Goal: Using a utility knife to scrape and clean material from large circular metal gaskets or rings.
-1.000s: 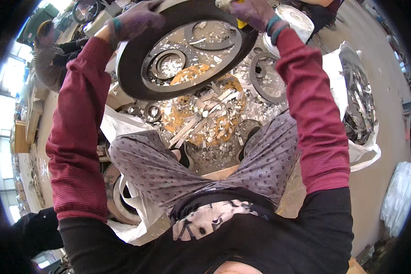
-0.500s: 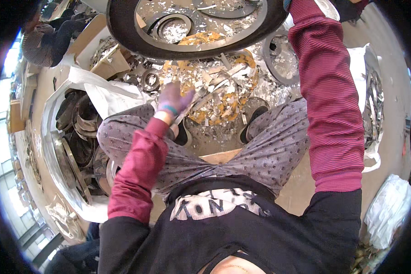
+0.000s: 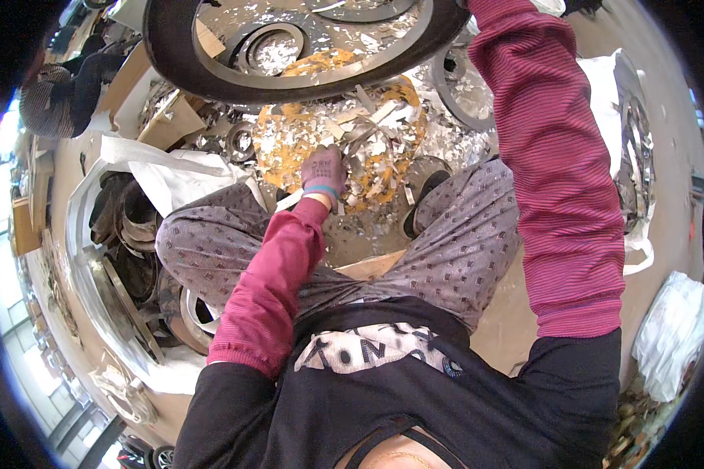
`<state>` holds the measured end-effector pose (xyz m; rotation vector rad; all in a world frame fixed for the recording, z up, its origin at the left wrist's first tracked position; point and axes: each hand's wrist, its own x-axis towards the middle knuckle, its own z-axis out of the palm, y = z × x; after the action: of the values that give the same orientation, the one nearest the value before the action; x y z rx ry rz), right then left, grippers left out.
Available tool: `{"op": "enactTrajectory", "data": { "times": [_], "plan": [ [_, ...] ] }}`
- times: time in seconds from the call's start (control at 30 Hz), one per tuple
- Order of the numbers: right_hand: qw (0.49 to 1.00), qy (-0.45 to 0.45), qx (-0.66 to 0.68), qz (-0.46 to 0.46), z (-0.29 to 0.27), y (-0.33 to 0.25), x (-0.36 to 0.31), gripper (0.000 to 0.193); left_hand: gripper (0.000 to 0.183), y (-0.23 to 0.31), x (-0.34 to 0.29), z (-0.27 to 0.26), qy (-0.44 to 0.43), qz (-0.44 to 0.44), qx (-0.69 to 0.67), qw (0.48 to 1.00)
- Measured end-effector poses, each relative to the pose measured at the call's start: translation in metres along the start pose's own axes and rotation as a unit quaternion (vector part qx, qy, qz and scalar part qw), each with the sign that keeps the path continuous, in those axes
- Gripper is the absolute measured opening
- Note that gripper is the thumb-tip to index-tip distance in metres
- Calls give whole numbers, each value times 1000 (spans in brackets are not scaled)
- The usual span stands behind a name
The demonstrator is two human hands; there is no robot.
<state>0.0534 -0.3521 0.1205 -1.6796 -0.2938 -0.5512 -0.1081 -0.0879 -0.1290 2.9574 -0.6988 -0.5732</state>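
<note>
My left hand (image 3: 323,169), in a purple-grey work glove, is low over a round orange-yellow base (image 3: 278,160) strewn with pale scraps. Its fingers are curled in, hiding whatever they may hold. Thin strips and flakes (image 3: 379,141) lie just beyond its fingertips. Above the base, a large dark ring (image 3: 270,92) with a paler inner edge stands out close to me, tilted and cut by the top edge. My right arm (image 3: 536,148), in a red striped sleeve, stretches up to the ring's right side. The top edge cuts off my right hand, so its grip is hidden.
A white sack (image 3: 82,258) of dark rings and metal parts stands on my left, another sack (image 3: 602,86) on my right. Smaller rings (image 3: 242,141) and a cardboard box (image 3: 168,125) lie around the base. A striped-capped person (image 3: 51,102) is at far left.
My left hand has moved right and slightly down toward the scraps, its spread fingers now curled. The ring and surroundings have shifted left in view, and my right arm still reaches up to the ring.
</note>
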Motion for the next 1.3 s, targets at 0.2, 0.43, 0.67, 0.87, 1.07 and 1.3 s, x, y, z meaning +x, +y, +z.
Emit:
{"op": "enactTrajectory", "data": {
  "times": [0.2, 0.43, 0.67, 0.87, 1.07, 1.3],
  "plan": [
    [963, 72, -258, -14, 24, -54, -29, 24, 22, -31, 26, 2, -21, 2, -1, 1000],
    [975, 77, -206, -16, 11, -19, -10, 24, 25, -71, 37, -73, 80, -5, 13, 997],
    [966, 62, -250, -14, 15, -45, -22, 28, 25, -64, 43, -121, 250, 37, -55, 966],
    [951, 96, -291, -50, 0, -35, -19, 27, 30, -64, 39, -155, 254, 62, -79, 962],
    [912, 110, -392, 49, 28, -63, -23, 22, 29, -135, 15, -168, 257, 80, -85, 959],
    [960, 102, -262, -3, 28, -46, -18, 12, 22, -261, 14, -215, 270, 120, -22, 955]
  ]
}}
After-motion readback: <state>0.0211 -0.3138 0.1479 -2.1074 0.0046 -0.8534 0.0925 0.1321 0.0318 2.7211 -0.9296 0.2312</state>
